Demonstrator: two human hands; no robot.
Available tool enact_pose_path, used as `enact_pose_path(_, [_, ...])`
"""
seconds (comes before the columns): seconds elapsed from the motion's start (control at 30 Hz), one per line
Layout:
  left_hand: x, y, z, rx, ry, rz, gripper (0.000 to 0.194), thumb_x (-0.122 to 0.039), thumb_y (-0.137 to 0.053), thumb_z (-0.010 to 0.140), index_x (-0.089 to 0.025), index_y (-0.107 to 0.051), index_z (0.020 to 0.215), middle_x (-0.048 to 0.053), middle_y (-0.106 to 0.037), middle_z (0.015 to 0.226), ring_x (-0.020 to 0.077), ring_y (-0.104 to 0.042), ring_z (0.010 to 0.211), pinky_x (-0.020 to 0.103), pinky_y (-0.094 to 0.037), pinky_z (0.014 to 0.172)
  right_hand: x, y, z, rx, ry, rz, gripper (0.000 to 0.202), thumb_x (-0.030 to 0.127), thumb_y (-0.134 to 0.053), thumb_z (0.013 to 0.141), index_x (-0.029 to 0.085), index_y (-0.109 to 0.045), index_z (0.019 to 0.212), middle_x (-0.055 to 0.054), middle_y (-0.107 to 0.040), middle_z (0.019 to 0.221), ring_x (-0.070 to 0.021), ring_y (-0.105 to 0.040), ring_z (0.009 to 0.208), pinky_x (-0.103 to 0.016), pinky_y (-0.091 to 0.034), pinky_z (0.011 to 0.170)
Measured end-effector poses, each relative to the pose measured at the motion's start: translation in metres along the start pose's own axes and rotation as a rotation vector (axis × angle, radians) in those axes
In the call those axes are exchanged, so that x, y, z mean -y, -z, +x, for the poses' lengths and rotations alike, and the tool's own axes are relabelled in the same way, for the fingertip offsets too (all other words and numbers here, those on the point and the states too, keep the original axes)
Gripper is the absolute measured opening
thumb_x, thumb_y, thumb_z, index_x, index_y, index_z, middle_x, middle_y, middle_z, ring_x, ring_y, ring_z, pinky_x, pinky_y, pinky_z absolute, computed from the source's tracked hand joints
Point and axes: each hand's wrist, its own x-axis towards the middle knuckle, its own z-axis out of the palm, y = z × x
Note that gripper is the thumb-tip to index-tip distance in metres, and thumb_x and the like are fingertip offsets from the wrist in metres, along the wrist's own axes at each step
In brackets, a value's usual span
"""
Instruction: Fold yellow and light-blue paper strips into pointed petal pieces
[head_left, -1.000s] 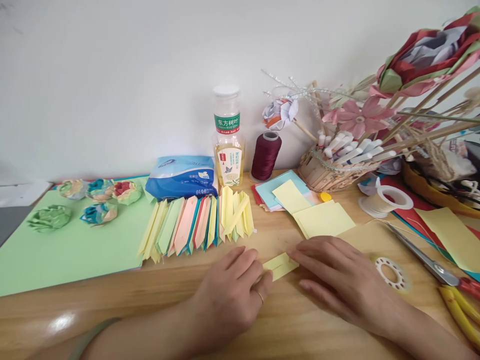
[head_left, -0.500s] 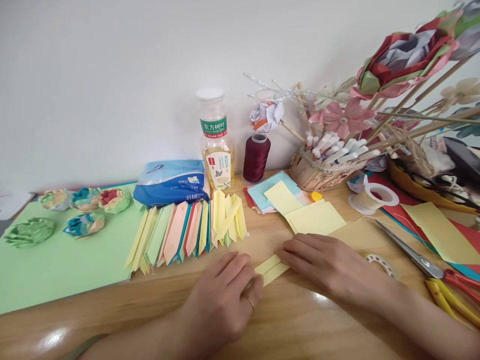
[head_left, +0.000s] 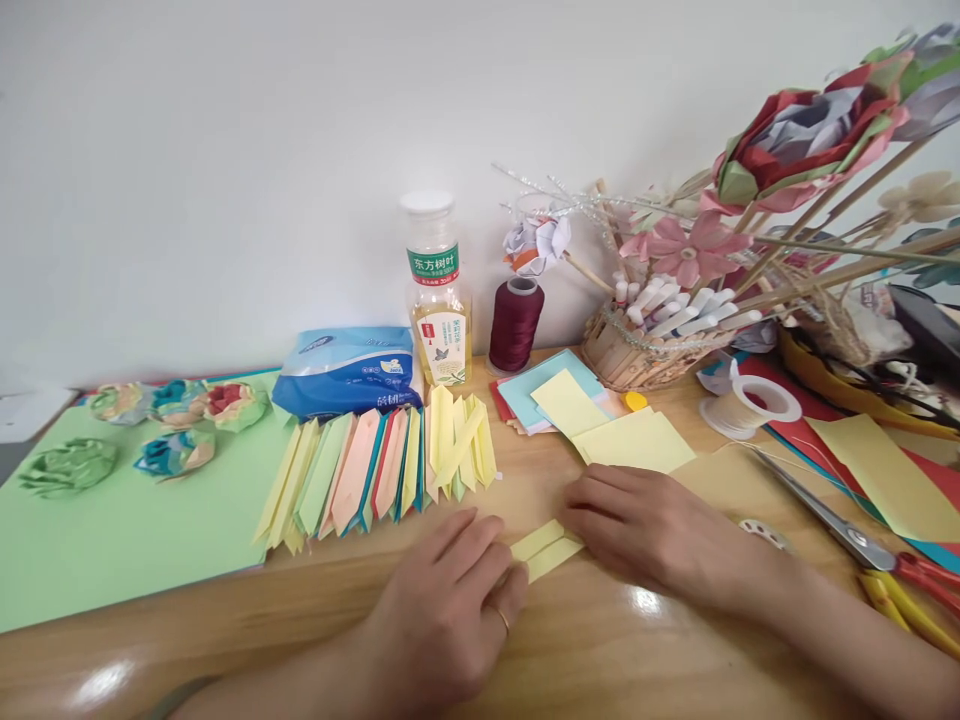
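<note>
A folded yellow paper strip (head_left: 546,550) lies on the wooden table between my hands, a lengthwise crease down its middle. My left hand (head_left: 450,600), a ring on one finger, is closed over the strip's left end. At the other end, the bent fingers of my right hand (head_left: 637,525) grip the paper, and its fingertips are partly hidden. Just behind that hand sit loose yellow paper sheets (head_left: 637,440). A row of folded paper pieces (head_left: 367,470) in several colours stands beyond my left hand.
Crumpled paper flowers (head_left: 67,467) rest on green sheets (head_left: 150,550) at left. Behind are a tissue pack (head_left: 345,370), a bottle (head_left: 439,300), a maroon thread spool (head_left: 516,325) and a basket of markers (head_left: 637,350). Scissors (head_left: 862,545) and a white spool (head_left: 750,405) lie at right.
The view has shifted slightly. My right hand has slid a little right along the yellow strip, so more of its creased surface shows. My left hand stays at its end.
</note>
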Motion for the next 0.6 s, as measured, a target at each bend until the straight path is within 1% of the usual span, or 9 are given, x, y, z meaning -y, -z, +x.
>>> enact_pose_path(0.07, [0.0,0.0,0.0,0.005,-0.005,0.004,0.017,-0.006,-0.053,0.085,-0.012,-0.062,0.072,0.003,-0.06,0.069,0.0177,-0.06,0.081,0.037,-0.051,0.084,0.001,0.002,-0.005,-0.015,0.04,-0.033,0.025,0.013,-0.036,0.093,0.012,-0.061,0.097,-0.008,-0.063,0.087,-0.0186,-0.055,0.078,-0.032,-0.046,0.065])
enact_pose_path(0.13, [0.0,-0.001,-0.001,0.001,-0.005,0.018,0.017,-0.007,-0.053,0.085,-0.012,-0.061,0.072,0.003,-0.06,0.07,0.0178,-0.061,0.082,0.038,-0.051,0.085,0.004,0.003,-0.009,-0.053,0.044,-0.074,0.028,0.012,-0.034,0.093,0.012,-0.058,0.109,-0.011,-0.064,0.101,-0.0205,-0.057,0.09,-0.035,-0.049,0.074])
enact_pose_path(0.2, [-0.001,-0.002,-0.002,-0.008,-0.003,0.029,0.016,-0.006,-0.053,0.084,-0.012,-0.061,0.072,0.003,-0.061,0.07,0.018,-0.061,0.082,0.038,-0.05,0.086,0.009,0.003,-0.013,-0.11,0.032,-0.11,0.03,0.012,-0.035,0.093,0.012,-0.055,0.116,-0.011,-0.064,0.109,-0.0207,-0.058,0.097,-0.036,-0.05,0.079])
enact_pose_path(0.23, [-0.001,-0.002,-0.002,-0.011,-0.002,0.033,0.015,-0.006,-0.054,0.084,-0.012,-0.061,0.072,0.003,-0.061,0.07,0.0183,-0.061,0.083,0.038,-0.05,0.086,0.012,0.003,-0.014,-0.133,0.035,-0.122,0.031,0.012,-0.036,0.093,0.012,-0.054,0.117,-0.011,-0.065,0.109,-0.0203,-0.058,0.098,-0.036,-0.05,0.079])
enact_pose_path(0.3, [-0.001,-0.001,-0.003,-0.01,-0.013,0.037,0.014,-0.007,-0.055,0.083,-0.012,-0.061,0.072,0.003,-0.061,0.07,0.0189,-0.061,0.084,0.038,-0.05,0.086,0.017,0.001,-0.014,-0.148,0.065,-0.125,0.031,0.013,-0.034,0.095,0.012,-0.055,0.117,-0.009,-0.067,0.103,-0.0192,-0.06,0.094,-0.034,-0.051,0.077])
enact_pose_path(0.37, [-0.001,0.0,-0.003,0.001,-0.025,0.043,0.012,-0.008,-0.056,0.082,-0.012,-0.061,0.073,0.003,-0.061,0.07,0.0189,-0.061,0.084,0.038,-0.049,0.086,0.021,0.0,-0.013,-0.122,0.104,-0.108,0.033,0.013,-0.029,0.096,0.011,-0.057,0.113,-0.009,-0.068,0.095,-0.0187,-0.061,0.088,-0.033,-0.052,0.074])
enact_pose_path(0.5, [-0.001,0.003,-0.003,0.022,-0.034,0.069,0.013,-0.011,-0.055,0.083,-0.013,-0.06,0.072,0.004,-0.062,0.072,0.0199,-0.061,0.087,0.038,-0.048,0.087,0.023,-0.002,-0.009,-0.117,0.097,-0.077,0.037,0.012,-0.024,0.097,0.01,-0.06,0.106,-0.01,-0.067,0.086,-0.0186,-0.061,0.082,-0.032,-0.052,0.069])
enact_pose_path(0.6, [-0.002,0.006,-0.001,0.057,0.001,0.049,0.017,-0.009,-0.05,0.084,-0.014,-0.059,0.071,0.004,-0.061,0.071,0.0206,-0.06,0.089,0.038,-0.048,0.086,0.022,-0.001,-0.006,-0.121,0.095,-0.081,0.037,0.011,-0.024,0.097,0.009,-0.061,0.103,-0.01,-0.065,0.081,-0.0186,-0.059,0.08,-0.031,-0.05,0.067])
